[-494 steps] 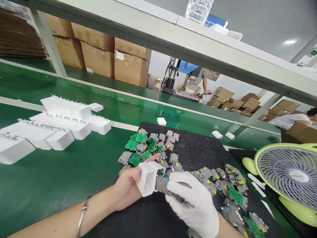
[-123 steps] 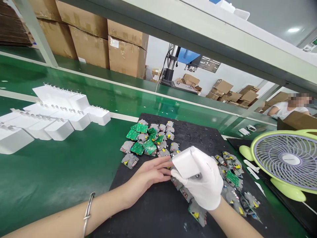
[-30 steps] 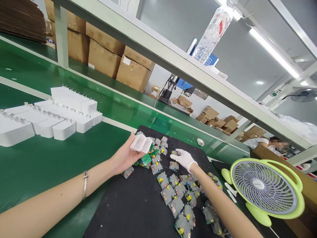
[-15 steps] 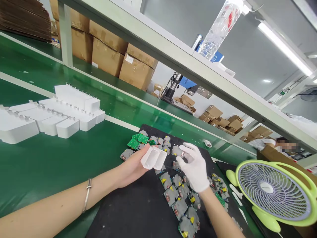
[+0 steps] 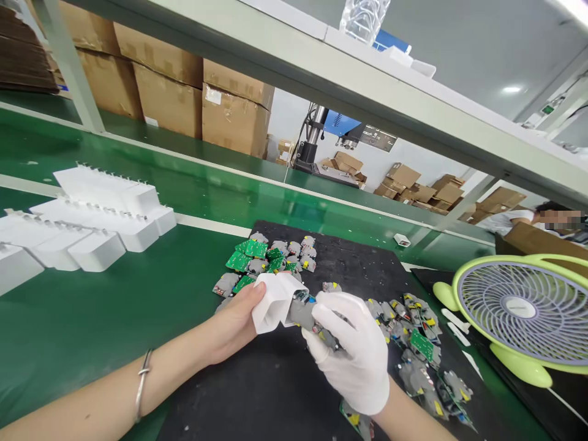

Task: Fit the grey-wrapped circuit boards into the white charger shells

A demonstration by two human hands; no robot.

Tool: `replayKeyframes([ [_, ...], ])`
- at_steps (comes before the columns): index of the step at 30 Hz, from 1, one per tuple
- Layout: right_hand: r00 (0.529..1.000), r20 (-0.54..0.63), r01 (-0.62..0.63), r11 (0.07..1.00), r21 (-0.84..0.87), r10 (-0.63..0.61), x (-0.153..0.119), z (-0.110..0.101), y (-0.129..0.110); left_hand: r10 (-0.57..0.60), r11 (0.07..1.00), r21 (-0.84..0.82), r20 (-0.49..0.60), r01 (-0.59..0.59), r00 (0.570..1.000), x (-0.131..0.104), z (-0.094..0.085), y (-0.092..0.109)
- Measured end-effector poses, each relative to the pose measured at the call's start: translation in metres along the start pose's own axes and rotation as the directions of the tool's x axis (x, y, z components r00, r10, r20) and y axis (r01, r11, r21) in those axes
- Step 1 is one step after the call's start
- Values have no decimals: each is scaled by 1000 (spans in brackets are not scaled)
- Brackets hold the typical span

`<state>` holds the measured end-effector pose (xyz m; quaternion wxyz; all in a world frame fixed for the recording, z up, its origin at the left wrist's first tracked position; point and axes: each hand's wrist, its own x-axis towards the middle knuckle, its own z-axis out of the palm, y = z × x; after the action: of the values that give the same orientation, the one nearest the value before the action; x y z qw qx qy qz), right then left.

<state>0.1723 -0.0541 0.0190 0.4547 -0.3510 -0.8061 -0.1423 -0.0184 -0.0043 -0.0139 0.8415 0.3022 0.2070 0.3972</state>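
Observation:
My bare left hand (image 5: 236, 324) is closed round two white plastic housings (image 5: 269, 306) lying side by side, their open ends turned to the right. In my white-gloved right hand (image 5: 361, 355) is a circuit board (image 5: 303, 312) with grey compound over its parts. The board's front end sits at the mouth of the right-hand housing; how far inside it reaches is hard to see. Beyond the hands, several more boards (image 5: 252, 248), some green side up, lie on the black mat (image 5: 239, 392). Another group of boards (image 5: 422, 346) spreads to the right of my gloved hand.
Rows of white housings (image 5: 101, 248) with metal tabs stand on the green table at left. A green-rimmed fan (image 5: 519, 306) is at right. One small white piece (image 5: 402, 240) lies beyond the mat. A shelf beam (image 5: 321, 67) crosses above; a person (image 5: 514, 220) sits far right.
My right hand has taken hold of a circuit board and brought it left to the housing's opening. The housings have turned in my left hand. The view has shifted right.

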Motion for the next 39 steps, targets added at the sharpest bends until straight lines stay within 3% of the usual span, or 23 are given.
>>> replayKeyframes([
  [8, 1000, 26, -14, 999, -49, 15, 1, -1, -4, 18, 1000, 25, -79, -16, 997, 1, -1, -3],
  [16, 999, 23, 26, 990, -142, -23, 1, 2, -3, 28, 998, 54, -61, -25, 998, 2, -1, -3],
  [22, 995, 95, -9, 976, -220, 31, 5, 2, -12, 57, 993, 107, -108, -46, 992, 0, 6, 0],
  [26, 984, 159, -69, 993, -95, 83, 5, 0, -9, 41, 993, 114, -137, -25, 990, -1, 8, -2],
  [28, 961, 205, -211, 972, 103, 187, 4, -2, -5, 13, 995, 96, -168, 3, 986, -1, 8, -4],
  [29, 929, 250, -331, 915, 229, 274, 4, -3, -3, -6, 996, 83, -179, 21, 984, -1, 8, -5],
  [31, 796, 413, -599, 668, 441, 442, 5, -4, 1, -46, 997, 57, -174, 57, 984, -2, 9, -8],
  [33, 641, 605, -766, 360, 532, 472, 7, -3, 4, -84, 995, 36, -145, 90, 986, -3, 11, -9],
  [34, 586, 679, -807, 238, 541, 443, 8, -1, 4, -100, 994, 30, -128, 105, 987, -3, 12, -10],
  [35, 552, 725, -825, 149, 544, 412, 9, 2, 4, -111, 993, 27, -116, 114, 987, -4, 13, -10],
  [39, 507, 753, -810, -64, 582, 420, 7, 15, -3, -132, 990, 29, -95, 135, 987, -5, 16, -12],
])
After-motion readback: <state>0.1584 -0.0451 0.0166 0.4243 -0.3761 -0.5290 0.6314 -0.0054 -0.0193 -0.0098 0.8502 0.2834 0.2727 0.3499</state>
